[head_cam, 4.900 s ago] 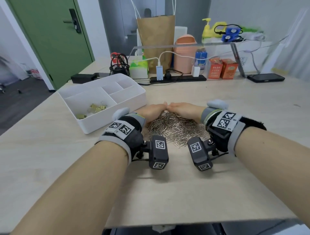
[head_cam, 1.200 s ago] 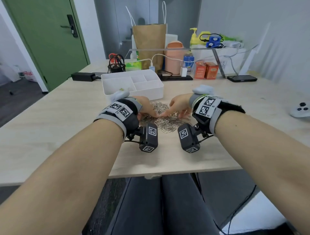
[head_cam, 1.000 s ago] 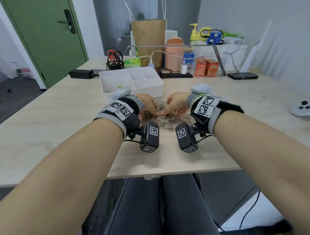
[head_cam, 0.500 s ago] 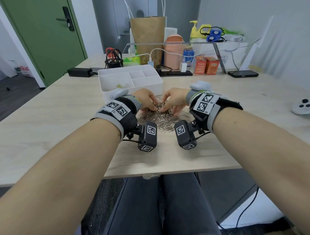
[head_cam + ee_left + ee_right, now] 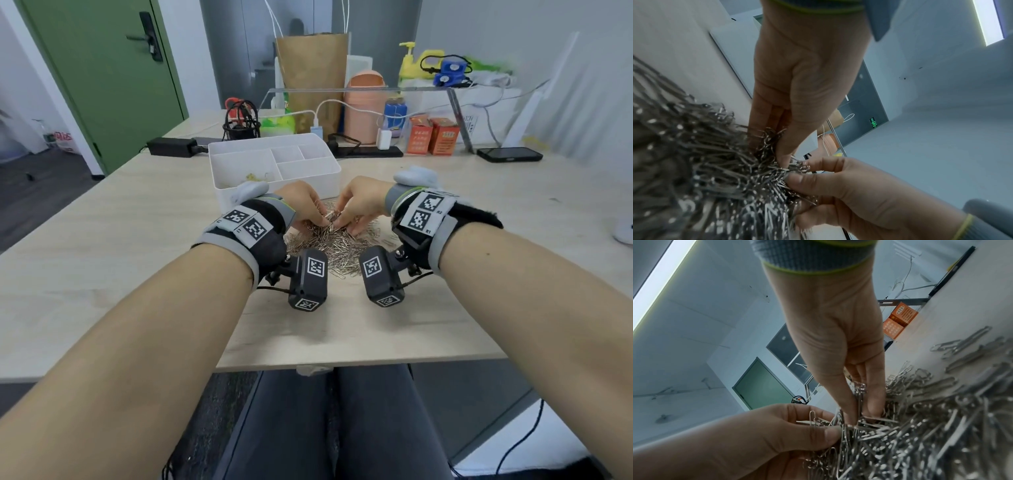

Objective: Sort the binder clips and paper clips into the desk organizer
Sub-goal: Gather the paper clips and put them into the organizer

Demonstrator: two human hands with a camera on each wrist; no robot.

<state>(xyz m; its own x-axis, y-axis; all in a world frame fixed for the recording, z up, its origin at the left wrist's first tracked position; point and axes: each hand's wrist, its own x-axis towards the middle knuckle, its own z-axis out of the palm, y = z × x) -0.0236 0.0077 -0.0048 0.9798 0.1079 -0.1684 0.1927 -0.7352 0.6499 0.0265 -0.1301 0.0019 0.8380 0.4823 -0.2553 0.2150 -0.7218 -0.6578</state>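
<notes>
Compartments of several sizes are seen inside the white desk organizer [image 5: 274, 164], which is set on the wooden table [image 5: 102, 246] just beyond the hands. In its large left compartment a few small gold-coloured binder clips [image 5: 255, 177] are held; whatever lies in the smaller right-hand compartments cannot be made out from the head view.

A heap of silver paper clips [image 5: 329, 245] is spread on the table just in front of the organizer, between the two wrists. Both hands are lowered onto the far side of that heap, fingertips almost meeting. The left hand [image 5: 301, 205] is curled, and a tuft of paper clips is pinched between its thumb and fingers, as shown in the left wrist view [image 5: 797, 81]. The right hand [image 5: 359, 202] is likewise closed on a bunch of clips, gripped between thumb and fingers in the right wrist view [image 5: 838, 331]. The pinched clips remain tangled with the heap beneath them.

Along the back of the table a brown paper bag [image 5: 311, 78], a peach-coloured container [image 5: 364, 106], two orange boxes [image 5: 433, 135], a black mesh cup [image 5: 241, 125] and a dark phone [image 5: 508, 154] are ranged, well apart from the organizer.
</notes>
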